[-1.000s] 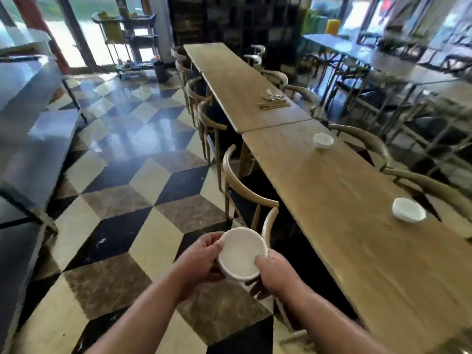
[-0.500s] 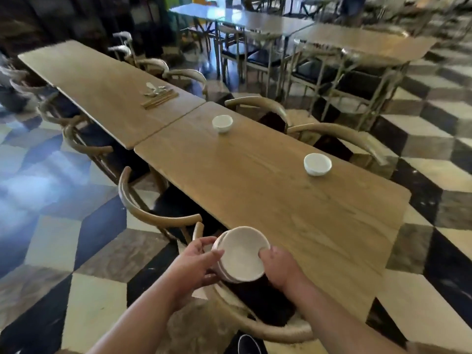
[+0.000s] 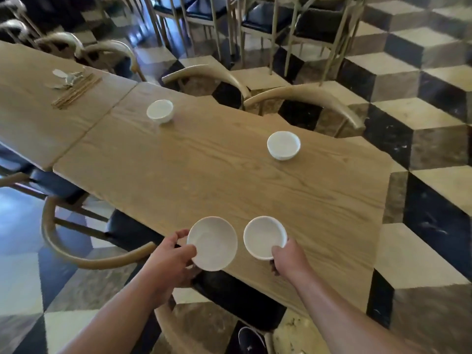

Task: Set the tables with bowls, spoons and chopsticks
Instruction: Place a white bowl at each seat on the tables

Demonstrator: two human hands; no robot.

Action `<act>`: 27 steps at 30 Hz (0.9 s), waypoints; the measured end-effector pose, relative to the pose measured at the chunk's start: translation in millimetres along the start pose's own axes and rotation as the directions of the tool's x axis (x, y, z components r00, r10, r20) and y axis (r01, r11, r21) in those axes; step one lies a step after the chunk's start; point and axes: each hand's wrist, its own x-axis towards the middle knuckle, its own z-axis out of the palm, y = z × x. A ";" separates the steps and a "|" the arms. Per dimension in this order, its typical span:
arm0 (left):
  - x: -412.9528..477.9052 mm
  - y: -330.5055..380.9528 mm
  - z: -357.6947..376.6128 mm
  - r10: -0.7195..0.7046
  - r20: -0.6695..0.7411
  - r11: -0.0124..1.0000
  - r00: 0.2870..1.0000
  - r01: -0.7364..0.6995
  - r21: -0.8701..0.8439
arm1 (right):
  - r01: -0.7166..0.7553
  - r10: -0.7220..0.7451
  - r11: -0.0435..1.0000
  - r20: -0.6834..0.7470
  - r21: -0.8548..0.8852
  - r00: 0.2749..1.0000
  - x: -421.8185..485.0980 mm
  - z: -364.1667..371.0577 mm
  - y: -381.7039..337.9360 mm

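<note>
My left hand (image 3: 173, 259) grips a white bowl (image 3: 212, 243) by its rim over the near edge of the wooden table (image 3: 204, 175). Just to its right, my right hand (image 3: 286, 259) grips a second white bowl (image 3: 264, 237) low over the tabletop; whether it touches the wood I cannot tell. Two more white bowls stand along the table's far side, one on the left (image 3: 160, 111) and one on the right (image 3: 283, 145). A bundle of chopsticks (image 3: 76, 92) and several spoons (image 3: 65, 78) lie on the adjoining table (image 3: 30, 118) at the left.
Curved-back wooden chairs stand along the far side (image 3: 306, 97) and the near side (image 3: 84, 259) of the table. More chairs and table legs (image 3: 255, 26) fill the background. The floor is a cube-pattern tile (image 3: 421, 123). My shoe (image 3: 251, 339) shows below.
I have come up to the table's near edge. The stack held in both hands has been split: each hand now holds one bowl, side by side over the tabletop.
</note>
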 end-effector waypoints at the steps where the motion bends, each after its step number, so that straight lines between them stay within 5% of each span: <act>1: 3.5 3.0 0.8 -0.010 0.015 1.000 1.000 0.010 0.004 | -0.008 0.008 1.000 -0.010 0.006 1.000 5.0 2.4 2.7; 8: 23.8 25.7 9.1 -0.013 0.097 1.000 0.995 0.014 -0.007 | -0.030 0.028 0.999 -0.056 -0.039 0.998 12.7 6.8 8.5; 11: 25.9 31.9 5.7 -0.008 0.126 1.000 0.992 0.009 -0.011 | -0.001 -0.065 0.961 -0.229 -0.278 0.971 -1.2 -2.4 -0.4; 13: 28.8 36.1 -5.1 -0.005 0.151 1.000 0.988 0.009 -0.024 | 0.102 -0.184 0.960 -0.313 -0.261 0.932 -18.9 -1.7 -19.2; 16: 37.6 38.5 -29.1 0.008 0.186 0.998 0.982 0.004 -0.063 | 0.273 -0.275 0.961 -0.069 -0.040 0.959 -54.2 21.1 -68.2; 19: 43.0 39.3 -67.6 0.032 0.214 0.993 0.976 -0.007 -0.114 | 0.225 -0.273 0.948 0.213 0.224 0.938 -87.2 73.4 -115.3; 27: 40.3 36.5 -244.4 0.079 0.295 0.974 0.952 -0.011 -0.227 | 0.259 -0.266 0.964 0.169 0.063 0.949 -159.9 233.8 -191.1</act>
